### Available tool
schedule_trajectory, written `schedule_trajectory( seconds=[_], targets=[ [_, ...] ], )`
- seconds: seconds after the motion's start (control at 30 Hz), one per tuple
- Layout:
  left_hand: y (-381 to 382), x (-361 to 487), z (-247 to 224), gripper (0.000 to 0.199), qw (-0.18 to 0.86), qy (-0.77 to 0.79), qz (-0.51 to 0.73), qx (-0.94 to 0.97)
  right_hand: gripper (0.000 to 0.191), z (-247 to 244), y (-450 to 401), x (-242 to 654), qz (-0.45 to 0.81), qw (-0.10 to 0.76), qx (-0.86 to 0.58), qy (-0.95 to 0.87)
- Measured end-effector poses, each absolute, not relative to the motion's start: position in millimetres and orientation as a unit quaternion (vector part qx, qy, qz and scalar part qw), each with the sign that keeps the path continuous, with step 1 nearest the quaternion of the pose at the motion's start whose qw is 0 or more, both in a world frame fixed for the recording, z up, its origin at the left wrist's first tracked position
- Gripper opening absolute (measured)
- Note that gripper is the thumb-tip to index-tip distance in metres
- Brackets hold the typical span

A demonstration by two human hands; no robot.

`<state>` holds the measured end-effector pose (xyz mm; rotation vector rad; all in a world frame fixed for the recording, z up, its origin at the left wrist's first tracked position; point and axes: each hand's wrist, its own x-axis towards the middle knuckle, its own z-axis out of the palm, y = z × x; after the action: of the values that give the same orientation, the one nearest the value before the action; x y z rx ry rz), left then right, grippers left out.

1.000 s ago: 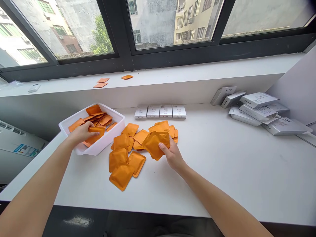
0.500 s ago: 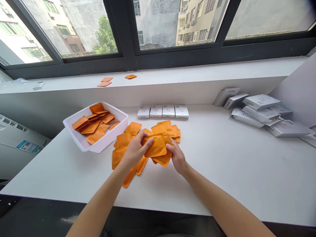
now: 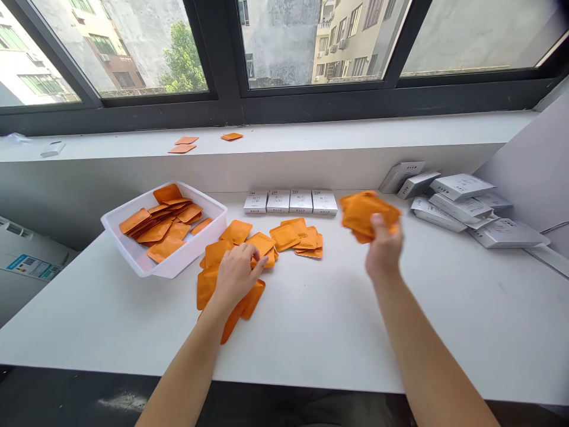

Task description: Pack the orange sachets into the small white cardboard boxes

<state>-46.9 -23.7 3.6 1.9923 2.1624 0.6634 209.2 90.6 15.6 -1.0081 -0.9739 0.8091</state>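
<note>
Sachets [image 3: 362, 210] — squarish, flat, orange — sit pinched by right fingers [image 3: 378, 224]; left fingers [image 3: 258, 268] part loosely.

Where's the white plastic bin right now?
In the head view, the white plastic bin sits at left on the table, beside the loose orange packets near the left hand.

The tub [image 3: 192, 251] looks like smooth plastic with a soft sheen. The packets [image 3: 288, 234] inside and right of it look like satin film, lightly creased. Right of the tub, the boxes [image 3: 279, 201] look like matt card. Beneath it, the table [image 3: 311, 332] is smooth, faintly glossy. Beyond it, the frame [image 3: 311, 107] looks like dull-coated metal.
</note>
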Motion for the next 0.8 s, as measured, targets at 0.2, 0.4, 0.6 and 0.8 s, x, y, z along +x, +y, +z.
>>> schedule_trajectory(
  seconds=[0.2, 0.4, 0.6, 0.8],
  targets=[
    [-24.0, -35.8, -10.1, 0.027, 0.055, 0.685, 0.148, 0.711, 0.037, -16.1, 133.1, 259.7, 0.275, 0.700, -0.549, -0.365],
    [-25.2, -43.6, -14.6, 0.039, 0.070, 0.670, 0.128, 0.727, 0.040, -32.2, 122.5, 230.9, 0.363, 0.622, -0.565, -0.402],
    [-25.3, -38.6, -13.7, 0.036, 0.080, 0.611, 0.131, 0.777, 0.042, -37.0, 116.9, 219.1, 0.407, 0.602, -0.547, -0.416],
    [-25.9, -39.8, -14.8, 0.044, 0.070, 0.638, 0.138, 0.754, 0.041, -31.8, 114.7, 220.9, 0.412, 0.603, -0.529, -0.433]
  ],
)
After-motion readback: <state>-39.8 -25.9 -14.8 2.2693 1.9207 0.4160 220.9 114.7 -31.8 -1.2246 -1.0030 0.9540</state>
